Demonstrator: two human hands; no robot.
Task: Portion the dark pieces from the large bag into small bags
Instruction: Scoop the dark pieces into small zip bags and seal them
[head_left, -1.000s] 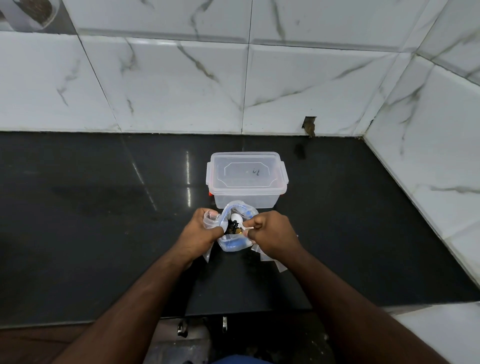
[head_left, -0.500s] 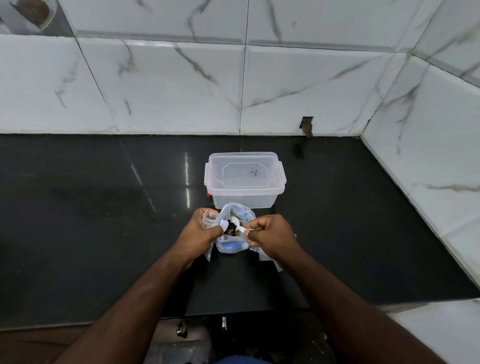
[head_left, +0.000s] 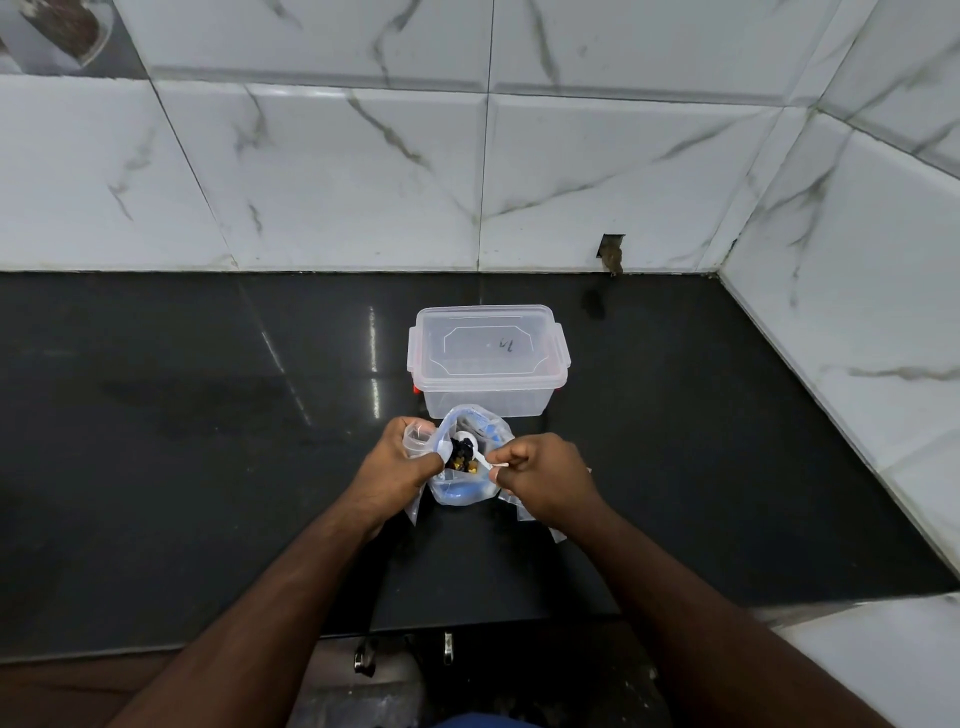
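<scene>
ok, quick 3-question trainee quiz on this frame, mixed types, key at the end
1. True or false: the clear plastic container behind the hands has its lid off.
2. Multiple choice: the right hand holds the white spoon with its bowl
A. inside the large bag, at the dark pieces
B. over the container
C. flat on the black countertop
3. Fill in: the left hand grips a small clear ____ beside the large bag's open mouth.

Key: 1 false, the lid is on; 2 A; 3 bag.
</scene>
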